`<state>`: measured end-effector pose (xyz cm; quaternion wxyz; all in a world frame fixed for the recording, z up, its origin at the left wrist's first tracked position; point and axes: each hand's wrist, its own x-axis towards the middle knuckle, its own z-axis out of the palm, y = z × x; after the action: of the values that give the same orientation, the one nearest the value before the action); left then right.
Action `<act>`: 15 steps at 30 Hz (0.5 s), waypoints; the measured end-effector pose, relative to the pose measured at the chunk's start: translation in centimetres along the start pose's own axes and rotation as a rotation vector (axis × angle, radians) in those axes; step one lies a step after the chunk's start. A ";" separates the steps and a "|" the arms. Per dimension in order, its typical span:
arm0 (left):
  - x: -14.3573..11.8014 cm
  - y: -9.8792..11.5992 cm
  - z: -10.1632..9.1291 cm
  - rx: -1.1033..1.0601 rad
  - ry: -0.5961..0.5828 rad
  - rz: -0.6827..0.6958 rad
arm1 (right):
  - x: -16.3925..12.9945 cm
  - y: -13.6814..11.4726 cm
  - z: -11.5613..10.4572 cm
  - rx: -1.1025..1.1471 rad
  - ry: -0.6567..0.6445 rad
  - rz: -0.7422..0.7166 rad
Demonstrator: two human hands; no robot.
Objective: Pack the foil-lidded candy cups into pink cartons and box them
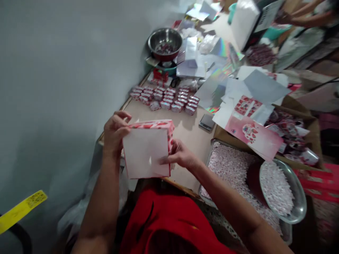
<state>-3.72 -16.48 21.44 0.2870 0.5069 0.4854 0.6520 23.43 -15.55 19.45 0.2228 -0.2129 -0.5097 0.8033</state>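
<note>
Small cardboard box (147,150), held above the near edge of the wooden table (189,132): its broad plain whitish face is turned toward the camera, with a red-and-white printed pattern showing along its top and right side panels. The box is tilted slightly, upper edge away from the viewer.

Left hand (115,132): forearm rising from the lower left, fingers curled over the box's upper left corner, thumb on the near face; closed on the box. Right hand (181,155): forearm entering from the lower right, fingers wrapped behind the right side panel, thumb (165,160) laid flat across the lower right of the white face; likewise closed on the box. The box thus sits between the two hands, gripped at opposite edges.

Beyond it on the table: rows of small red-and-white packets (165,98), a dark phone (207,121), a steel bowl (164,43) and loose holographic sheets (219,81). To the right, a metal tray (212,146) of pale pink pellets carries a round steel dish (299,204) of the same, with a pink printed flat sheet (254,135) lying just above. Another person's arm (304,16) appears at the upper right.
</note>
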 end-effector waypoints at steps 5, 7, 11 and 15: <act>0.7 -8.0 -0.5 -0.103 -0.284 -0.396 | 0.0 4.6 -1.8 -0.985 0.215 -0.232; 0.4 -13.0 2.7 -0.140 -0.338 -0.539 | 0.5 9.4 -4.3 -1.285 0.273 -0.233; -1.5 -22.5 12.8 0.000 -0.532 -0.680 | 1.7 19.9 -10.2 -1.523 0.554 0.009; -2.2 -27.0 16.9 0.035 -0.685 -0.676 | 0.1 23.9 -10.4 -1.366 0.818 0.205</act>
<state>9.66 -2.83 -4.14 0.6176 0.5111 0.5115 0.3094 25.89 -17.02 -6.45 0.1377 -0.6253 -0.7446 0.1887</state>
